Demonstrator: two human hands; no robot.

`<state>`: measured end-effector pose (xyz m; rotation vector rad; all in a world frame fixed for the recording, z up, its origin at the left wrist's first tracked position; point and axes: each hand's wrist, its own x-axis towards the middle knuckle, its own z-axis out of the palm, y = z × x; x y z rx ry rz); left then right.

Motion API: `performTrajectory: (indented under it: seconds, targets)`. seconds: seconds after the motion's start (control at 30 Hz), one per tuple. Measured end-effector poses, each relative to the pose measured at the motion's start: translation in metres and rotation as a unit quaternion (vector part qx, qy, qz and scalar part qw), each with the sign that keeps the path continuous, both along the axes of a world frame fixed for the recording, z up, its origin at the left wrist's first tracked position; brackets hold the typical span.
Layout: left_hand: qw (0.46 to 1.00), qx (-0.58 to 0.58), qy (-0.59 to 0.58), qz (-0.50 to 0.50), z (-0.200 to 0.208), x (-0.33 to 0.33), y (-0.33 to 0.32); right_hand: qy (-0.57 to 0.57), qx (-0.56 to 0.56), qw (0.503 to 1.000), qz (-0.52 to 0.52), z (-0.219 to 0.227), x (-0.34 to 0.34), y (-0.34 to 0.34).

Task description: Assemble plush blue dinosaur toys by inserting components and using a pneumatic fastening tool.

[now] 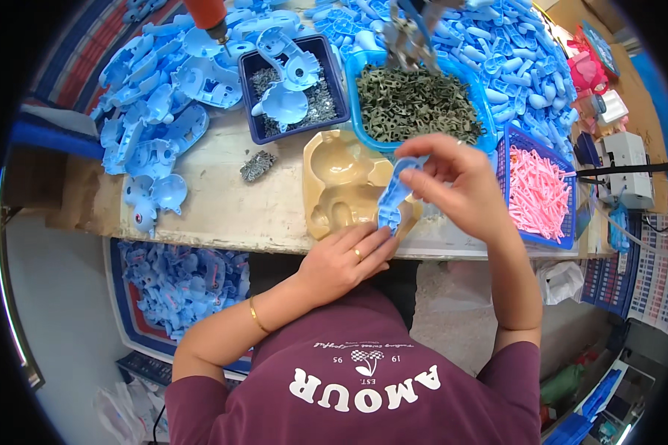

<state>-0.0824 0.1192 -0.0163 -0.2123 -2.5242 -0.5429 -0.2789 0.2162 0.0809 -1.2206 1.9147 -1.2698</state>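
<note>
My right hand pinches the upper end of a light blue plastic toy part, long and narrow with ribs inside. The part hangs at a slant over the right side of a tan moulded fixture, which has rounded hollows. Across the front edge of that fixture lies my left hand, fingers stretched out and fingertips by the part's lower end. Whether they touch it I cannot tell, and the left thumb is hidden.
Behind the fixture stand a blue tub of small dark metal pieces and a navy tray of screws with blue shells on top. A purple basket of pink sticks is at right. An orange-red screwdriver hangs above. Blue shells pile left.
</note>
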Motion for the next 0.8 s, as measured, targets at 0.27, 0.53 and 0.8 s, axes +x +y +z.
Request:
performTrajectory:
  seconds: [0.27,0.53,0.8]
  targets:
    - [0.997,-0.012,0.068,-0.034,0.015,0.048,-0.031,0.116,0.015,0.984,0.131,-0.063,0.045,-0.023]
    - [0.938,-0.037,0.089,0.334,0.019,0.039,-0.163,0.145,0.075,0.981,0.106,-0.032,0.051,-0.03]
    - [0.879,-0.359,-0.016,0.313,0.038,0.026,-0.274,0.151,0.064,0.978,0.128,-0.037,0.058,-0.037]
